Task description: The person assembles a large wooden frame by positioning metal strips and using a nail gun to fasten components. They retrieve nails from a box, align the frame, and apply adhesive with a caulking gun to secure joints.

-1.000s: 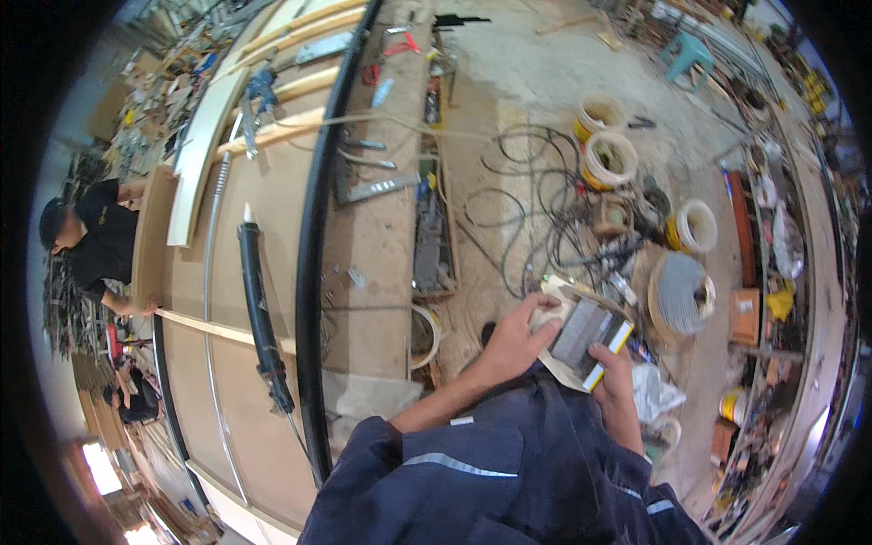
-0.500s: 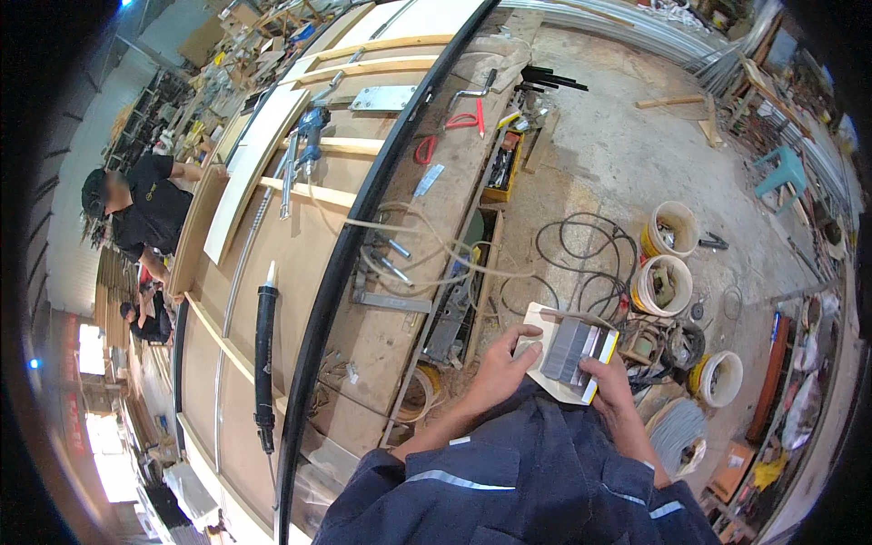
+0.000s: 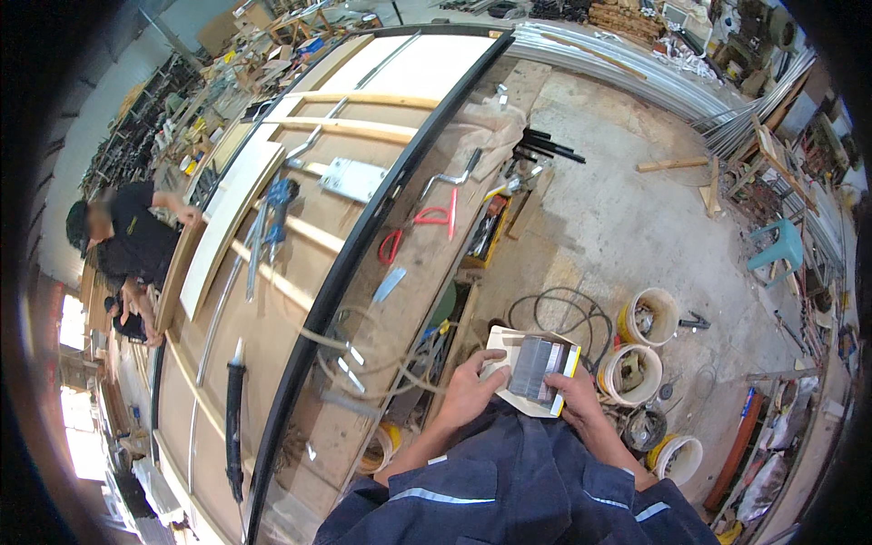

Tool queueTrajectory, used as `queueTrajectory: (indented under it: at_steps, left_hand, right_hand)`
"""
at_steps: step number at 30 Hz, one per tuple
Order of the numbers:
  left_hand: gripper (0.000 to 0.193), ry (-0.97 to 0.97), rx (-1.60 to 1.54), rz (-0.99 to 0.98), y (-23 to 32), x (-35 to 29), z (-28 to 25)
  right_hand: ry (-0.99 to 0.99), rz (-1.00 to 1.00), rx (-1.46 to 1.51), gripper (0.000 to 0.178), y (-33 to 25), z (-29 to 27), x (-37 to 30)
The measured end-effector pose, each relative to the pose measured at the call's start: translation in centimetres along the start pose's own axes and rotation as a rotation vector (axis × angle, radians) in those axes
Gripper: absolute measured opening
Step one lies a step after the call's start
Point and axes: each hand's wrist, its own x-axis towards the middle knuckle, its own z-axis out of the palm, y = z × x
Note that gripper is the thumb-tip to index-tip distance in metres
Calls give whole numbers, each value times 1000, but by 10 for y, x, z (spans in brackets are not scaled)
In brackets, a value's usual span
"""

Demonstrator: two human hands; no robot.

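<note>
Left hand [image 3: 472, 386] and right hand [image 3: 579, 397] both grasp an open box [image 3: 505, 344], held in front of the dark jacket [image 3: 527, 472]. Taking that box as the clock's centre, the left hand pinches the pale flap at nine o'clock, thumb on top; the right hand grips the end at four o'clock, its thumb over the yellow-and-white edge. Inside sit packed grey strips [image 3: 536, 361].

Coiled black hose [image 3: 563, 292] lies on the floor at one o'clock. Pale buckets stand around two, three and four o'clock, and a teal stool [image 3: 777, 252] farther out at two. At eleven, a red-handled tool [image 3: 434, 215] rests on the wooden tabletop [image 3: 422, 268]. Beyond it spreads a large black-edged panel [image 3: 263, 363], carrying a blue power tool [image 3: 280, 195] at ten and a black caulking gun [image 3: 234, 418] near nine. Past them, between nine and ten, a co-worker [image 3: 141, 236] in a dark shirt touches a board.
</note>
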Motion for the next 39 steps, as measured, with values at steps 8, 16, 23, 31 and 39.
queueTrajectory:
  at_steps: [8, 16, 23, 31, 39]
  left_hand:
    - [40, -193, 21, 113, 55, 161, -9]
    - [38, -205, -45, 179, 104, 265, -54]
    - [37, -52, -112, 135, 115, 323, -89]
    - [34, 132, -108, 139, 115, 410, -97]
    - [37, 227, -195, -3, 164, 540, -73]
  right_hand:
    - [146, -18, -14, 43, -96, 10, 112]
    - [133, -66, 79, 43, -155, 48, 203]
    - [87, 28, -39, 45, -195, 75, 293]
    - [-93, 78, -62, 46, -258, 103, 399]
    - [-122, 129, -284, 43, -352, 89, 542]
